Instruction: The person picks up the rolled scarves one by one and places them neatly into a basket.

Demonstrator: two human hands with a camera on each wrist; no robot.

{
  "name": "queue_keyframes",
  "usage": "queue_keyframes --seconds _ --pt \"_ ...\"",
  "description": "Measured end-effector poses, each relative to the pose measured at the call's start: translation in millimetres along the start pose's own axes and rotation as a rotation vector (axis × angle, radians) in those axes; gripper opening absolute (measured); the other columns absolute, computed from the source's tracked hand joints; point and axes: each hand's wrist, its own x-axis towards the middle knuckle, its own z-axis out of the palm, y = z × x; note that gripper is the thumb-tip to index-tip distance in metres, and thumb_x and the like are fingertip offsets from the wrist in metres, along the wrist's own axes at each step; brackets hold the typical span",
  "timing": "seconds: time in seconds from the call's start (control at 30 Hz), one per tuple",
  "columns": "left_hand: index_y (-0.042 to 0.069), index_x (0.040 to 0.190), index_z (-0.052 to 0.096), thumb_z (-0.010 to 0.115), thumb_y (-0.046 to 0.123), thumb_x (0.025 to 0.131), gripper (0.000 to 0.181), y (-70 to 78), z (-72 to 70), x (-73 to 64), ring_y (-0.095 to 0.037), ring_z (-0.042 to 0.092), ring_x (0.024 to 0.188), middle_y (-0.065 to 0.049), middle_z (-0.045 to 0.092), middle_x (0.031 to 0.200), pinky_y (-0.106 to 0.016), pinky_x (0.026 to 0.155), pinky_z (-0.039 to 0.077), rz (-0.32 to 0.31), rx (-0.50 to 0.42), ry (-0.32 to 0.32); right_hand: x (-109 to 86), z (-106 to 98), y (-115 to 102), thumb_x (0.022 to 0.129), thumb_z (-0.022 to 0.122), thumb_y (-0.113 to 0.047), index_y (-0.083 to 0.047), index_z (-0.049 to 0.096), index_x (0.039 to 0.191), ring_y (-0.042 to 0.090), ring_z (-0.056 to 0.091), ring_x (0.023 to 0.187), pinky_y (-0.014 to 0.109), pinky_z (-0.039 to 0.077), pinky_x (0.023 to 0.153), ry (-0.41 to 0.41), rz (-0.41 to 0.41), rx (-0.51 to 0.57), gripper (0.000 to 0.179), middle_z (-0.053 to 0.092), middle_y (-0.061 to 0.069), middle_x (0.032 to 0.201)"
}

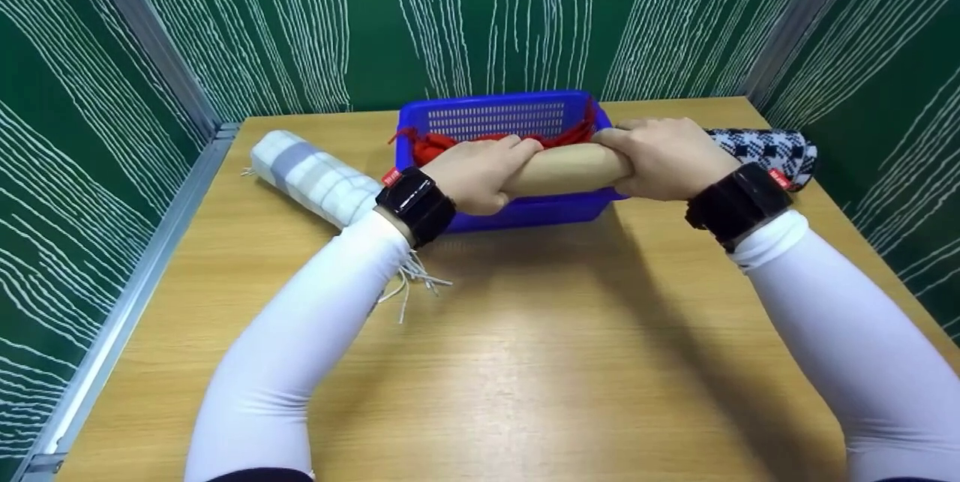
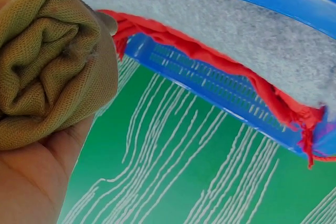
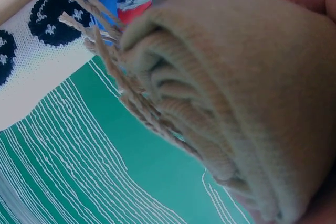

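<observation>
A tan rolled scarf (image 1: pixel 566 169) is held level above the front of a blue plastic basket (image 1: pixel 517 216). My left hand (image 1: pixel 480 173) grips its left end from above, and my right hand (image 1: pixel 666 158) grips the right end. Its spiral end fills the left of the left wrist view. Twisted tan fringe (image 3: pixel 136 108) hangs from the other end in the right wrist view. Inside the basket lie a red fringed scarf (image 2: pixel 231 64) and a fuzzy grey cloth (image 2: pixel 210 19); the head view mostly hides the grey one behind the tan roll and hands.
A pale plaid rolled scarf (image 1: pixel 311 171) lies left of the basket, its white fringe (image 1: pixel 409 283) on the wooden table (image 1: pixel 495 369). A black-and-white patterned roll (image 1: pixel 772 152) lies at the right, partly behind my right hand. Green panels (image 1: pixel 367 32) with white lines enclose the table.
</observation>
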Motion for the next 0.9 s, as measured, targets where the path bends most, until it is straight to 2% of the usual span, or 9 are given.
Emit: queue_keyframes --seconds 0.13,0.43,0.6,0.9 --pt "0.017 0.155 0.046 0.071 0.013 0.097 0.064 -4.0 -0.2 -2.2 -0.029 0.065 0.121 -0.009 0.063 0.135 -0.049 0.110 0.055 -0.008 -0.001 0.008 4.3 1 0 0.078 0.087 -0.014 -0.012 0.071 0.121 0.039 0.073 0.084 0.063 0.061 0.069 0.008 -0.012 -0.004 0.046 0.074 0.015 0.098" --pt "0.016 0.159 0.045 0.072 0.013 0.098 0.067 -11.5 -2.9 -7.5 -0.029 0.064 0.127 -0.010 0.063 0.139 -0.049 0.112 0.054 -0.031 0.012 0.007 13.0 2 -5 0.085 0.088 -0.020 -0.011 0.069 0.123 0.040 0.075 0.092 0.064 0.061 0.079 -0.002 -0.017 -0.015 0.044 0.075 0.015 0.105" --pt "0.015 0.160 0.045 0.071 0.011 0.096 0.069 -13.6 -6.4 -9.1 -0.031 0.064 0.127 -0.012 0.062 0.140 -0.051 0.112 0.054 -0.047 0.026 0.004 17.9 4 -6 0.084 0.090 -0.022 -0.009 0.068 0.127 0.041 0.075 0.096 0.064 0.061 0.083 0.008 -0.034 -0.019 0.049 0.076 0.017 0.108" --pt "0.015 0.160 0.044 0.072 0.009 0.095 0.071 -17.7 -12.5 -12.5 -0.030 0.063 0.130 -0.011 0.061 0.143 -0.051 0.115 0.052 -0.073 0.015 0.004 25.4 5 -7 0.083 0.091 -0.028 -0.009 0.067 0.120 0.039 0.072 0.096 0.062 0.060 0.083 0.031 -0.039 -0.005 0.048 0.073 0.016 0.105"
